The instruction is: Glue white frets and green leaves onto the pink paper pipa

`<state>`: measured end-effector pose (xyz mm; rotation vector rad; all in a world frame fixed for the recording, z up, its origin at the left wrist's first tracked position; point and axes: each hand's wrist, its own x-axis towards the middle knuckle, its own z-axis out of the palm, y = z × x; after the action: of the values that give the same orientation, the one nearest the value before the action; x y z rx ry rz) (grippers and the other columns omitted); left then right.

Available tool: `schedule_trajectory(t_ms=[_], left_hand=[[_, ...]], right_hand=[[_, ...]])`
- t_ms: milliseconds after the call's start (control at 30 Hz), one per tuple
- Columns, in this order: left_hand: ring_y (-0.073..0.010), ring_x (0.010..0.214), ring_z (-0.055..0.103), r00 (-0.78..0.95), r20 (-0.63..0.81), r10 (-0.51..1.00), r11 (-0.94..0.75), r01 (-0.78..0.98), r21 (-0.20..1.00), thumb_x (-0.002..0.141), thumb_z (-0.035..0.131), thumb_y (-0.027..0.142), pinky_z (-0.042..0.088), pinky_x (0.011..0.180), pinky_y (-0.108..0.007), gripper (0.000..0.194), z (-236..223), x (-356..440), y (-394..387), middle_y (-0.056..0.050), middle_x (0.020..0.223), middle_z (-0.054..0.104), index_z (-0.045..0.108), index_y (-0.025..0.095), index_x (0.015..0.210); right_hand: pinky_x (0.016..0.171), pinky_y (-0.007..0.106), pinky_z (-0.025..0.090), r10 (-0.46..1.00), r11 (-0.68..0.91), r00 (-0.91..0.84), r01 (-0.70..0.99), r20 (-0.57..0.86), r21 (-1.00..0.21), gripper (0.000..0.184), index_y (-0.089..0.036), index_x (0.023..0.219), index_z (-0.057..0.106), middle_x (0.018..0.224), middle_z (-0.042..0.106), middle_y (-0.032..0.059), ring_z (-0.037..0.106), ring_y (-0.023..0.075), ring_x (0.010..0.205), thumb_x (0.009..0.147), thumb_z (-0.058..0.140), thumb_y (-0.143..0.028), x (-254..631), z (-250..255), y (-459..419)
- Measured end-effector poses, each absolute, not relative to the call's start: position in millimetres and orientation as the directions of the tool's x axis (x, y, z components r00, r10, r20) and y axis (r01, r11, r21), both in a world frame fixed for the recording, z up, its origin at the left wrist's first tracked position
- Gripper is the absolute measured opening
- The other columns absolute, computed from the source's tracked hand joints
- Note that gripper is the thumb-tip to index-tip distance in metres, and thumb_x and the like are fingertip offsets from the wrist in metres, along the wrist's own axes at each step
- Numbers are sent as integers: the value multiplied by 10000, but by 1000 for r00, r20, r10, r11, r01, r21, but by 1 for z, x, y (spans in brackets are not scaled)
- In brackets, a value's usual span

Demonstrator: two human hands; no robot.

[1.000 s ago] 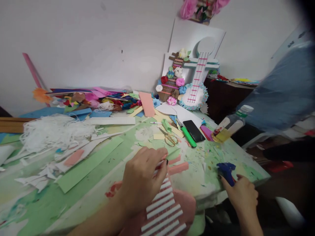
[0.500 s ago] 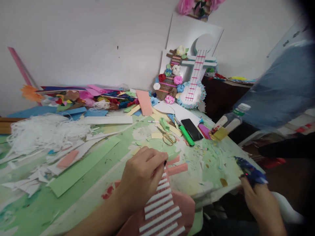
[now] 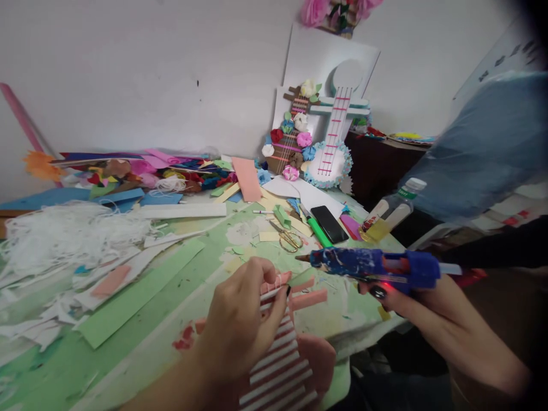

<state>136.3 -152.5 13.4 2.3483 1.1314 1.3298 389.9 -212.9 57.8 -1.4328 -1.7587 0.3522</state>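
One glue gun (image 3: 355, 262) has swung over the surface (image 3: 141, 348), the right hand's (image 3: 432, 314) grip closed around it; the left hand (image 3: 240, 314) pinches one strip (image 3: 271, 293).

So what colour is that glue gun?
Mostly dark blue, with pale smears on its barrel; it shows best in the head view, held in the right hand.

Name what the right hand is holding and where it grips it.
A blue glue gun, held by the handle below its body in the right hand.
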Motion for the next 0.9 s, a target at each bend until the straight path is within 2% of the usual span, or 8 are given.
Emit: schedule_trajectory(t_ms=[167, 367, 633, 900], left_hand=[[-120, 646, 587, 293, 655, 697, -694, 505, 513, 802, 569, 181, 454, 579, -223, 161, 14, 137, -158, 15, 761, 585, 432, 216, 880], [-117, 632, 568, 316, 667, 675, -713, 513, 479, 799, 573, 178, 434, 553, -223, 171, 14, 136, -159, 18, 746, 569, 435, 213, 894], [-121, 638, 569, 334, 656, 676, -717, 504, 482, 814, 548, 178, 429, 546, -231, 123, 15, 136, -160, 8, 750, 575, 455, 207, 888], [-115, 653, 555, 331, 666, 669, -725, 487, 487, 804, 563, 152, 421, 551, -227, 149, 15, 136, -160, 11, 748, 556, 442, 202, 875]], right_hand=[[686, 297, 551, 936, 321, -82, 594, 342, -737, 207, -319, 989, 667, 892, 690, 16, 638, 220, 807, 797, 625, -382, 395, 68, -203], [773, 327, 544, 938, 304, -99, 695, 333, -651, 257, -335, 1053, 662, 998, 688, 23, 638, 238, 886, 809, 603, -390, 400, 68, -208], [590, 290, 571, 895, 384, -182, 777, 407, -499, 246, -342, 989, 694, 839, 711, 17, 667, 229, 730, 787, 601, -449, 397, 82, -208], [665, 290, 561, 900, 393, -223, 788, 376, -473, 267, -309, 998, 692, 868, 694, 34, 643, 227, 794, 804, 578, -453, 395, 86, -206]])
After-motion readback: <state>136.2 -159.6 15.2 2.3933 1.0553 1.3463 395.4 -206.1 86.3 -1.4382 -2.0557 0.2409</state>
